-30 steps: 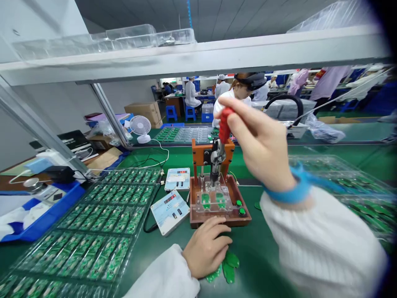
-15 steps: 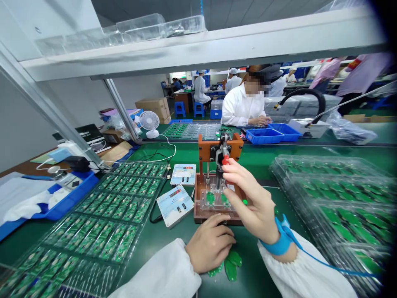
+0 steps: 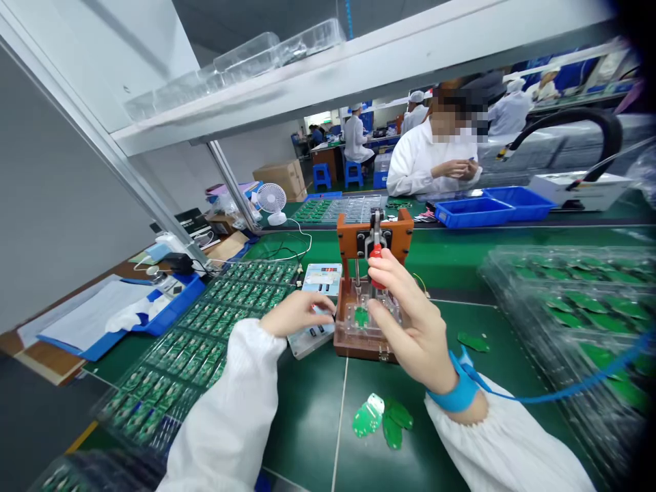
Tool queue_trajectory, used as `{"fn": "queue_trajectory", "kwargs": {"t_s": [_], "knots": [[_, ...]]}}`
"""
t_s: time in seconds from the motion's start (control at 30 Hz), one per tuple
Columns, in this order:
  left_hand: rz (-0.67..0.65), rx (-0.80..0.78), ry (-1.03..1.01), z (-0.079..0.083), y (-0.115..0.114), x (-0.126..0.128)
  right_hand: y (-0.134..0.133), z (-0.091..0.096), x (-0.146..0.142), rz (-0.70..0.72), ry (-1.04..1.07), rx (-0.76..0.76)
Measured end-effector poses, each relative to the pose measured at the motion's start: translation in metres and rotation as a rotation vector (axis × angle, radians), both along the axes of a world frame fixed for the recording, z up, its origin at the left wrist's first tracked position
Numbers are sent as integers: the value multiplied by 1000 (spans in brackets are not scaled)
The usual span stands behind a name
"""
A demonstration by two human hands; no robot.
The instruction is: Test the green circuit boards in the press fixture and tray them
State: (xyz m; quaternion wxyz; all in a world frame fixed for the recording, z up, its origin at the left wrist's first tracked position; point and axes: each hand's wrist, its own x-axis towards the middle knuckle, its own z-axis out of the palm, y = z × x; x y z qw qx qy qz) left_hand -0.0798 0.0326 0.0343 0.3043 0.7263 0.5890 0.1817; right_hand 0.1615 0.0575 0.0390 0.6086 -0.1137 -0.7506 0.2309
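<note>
A brown test fixture with a clear plate stands mid-table. My right hand is wrapped around its red-tipped lever, which is pulled down over the green boards in the fixture. My left hand hovers over the small white meter at the fixture's left side, fingers curled; I cannot make out anything in them. Three loose green circuit boards lie on the green mat in front of me. A blue wrist strap with a cord circles my right wrist.
Clear trays of green boards fill the left; stacked trays sit right. A second meter, a blue bin, a small fan and cables lie behind. A person in white sits across, beside blue bins.
My left hand left the loose boards near the front edge and moved up to the meter beside the fixture. My right hand pulled the lever down from its raised position. The camera turned left.
</note>
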Motion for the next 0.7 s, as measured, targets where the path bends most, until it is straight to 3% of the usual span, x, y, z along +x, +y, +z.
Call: {"fn": "queue_trajectory", "kwargs": {"t_s": [0.1,0.2,0.33,0.7], "knots": [[67,-58,431,-15,33,-22,0,2,0,-14,-14,25],[15,-198,637,-33,51,-32,0,2,1,-18,-24,31],[-56,-218,667,-42,57,-39,0,1,1,-20,-26,34],[-104,-237,701,-44,59,-38,-1,0,0,-32,-15,31]]}}
